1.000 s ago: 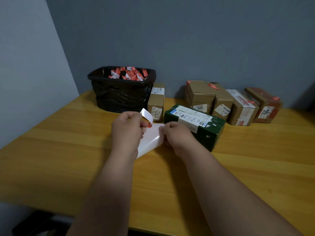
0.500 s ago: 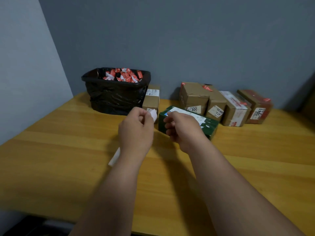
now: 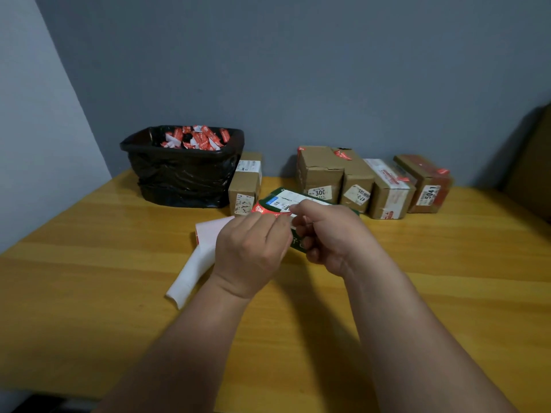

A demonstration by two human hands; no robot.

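**Sticker held over the green box, ready to go on**

Nearest the camera, both forearms reached in over the wooden table (image 3: 89, 293). The left hand (image 3: 250, 254) and the right hand (image 3: 331, 236) were raised just above the tabletop, close together, fingers curled. Between their fingertips they pinched a small red-and-white sticker (image 3: 262, 209), one hand at each end as far as could be seen, with the strip bowed upward.

Just left of the left hand, the white backing sheet (image 3: 196, 260) lay loose on the table, curled along its near edge.

Directly behind the hands sat the green box (image 3: 286, 199), partly hidden by them, its top already bearing a white shipping label. The sticker hung right at its near upper edge.

The step in hand looked like labelling this box. The next move would call for lowering the sticker flat onto a free patch and smoothing it down without creasing it.

Further back stood a black-lined bin (image 3: 182, 174) full of red-and-white scraps, a single brown parcel (image 3: 246, 186) beside it, and a row of brown parcels (image 3: 372, 183) along the wall.
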